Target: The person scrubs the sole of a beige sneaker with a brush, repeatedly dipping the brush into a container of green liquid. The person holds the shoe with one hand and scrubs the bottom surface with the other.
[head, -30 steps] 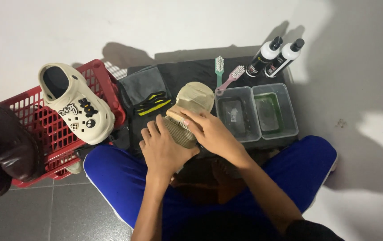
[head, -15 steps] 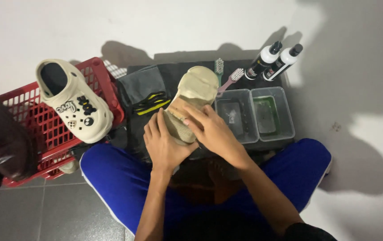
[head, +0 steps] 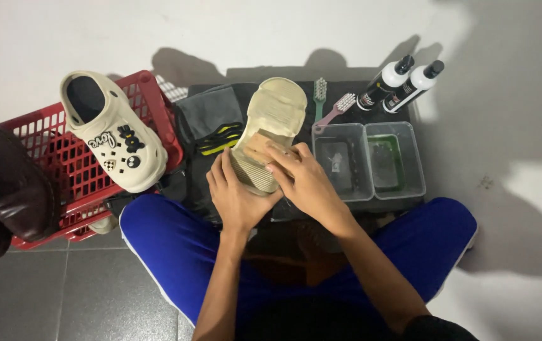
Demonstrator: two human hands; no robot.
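Between blue-trousered knees: beige clog [head: 269, 136], sole up, cupped in left hand [head: 238, 197], fingers curled beneath; right hand [head: 305, 180] pinching small brush [head: 259, 146]; risk: wet sole slipping, toppling clear tubs [head: 368, 161] and bottles [head: 401, 83].

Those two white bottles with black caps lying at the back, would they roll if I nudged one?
Probably yes. The two white bottles look round-bodied and lie on their sides on the dark mat, so a sideways nudge would likely roll one. They lie side by side, so one may bump the other. Their smooth plastic might be slippery to grip.
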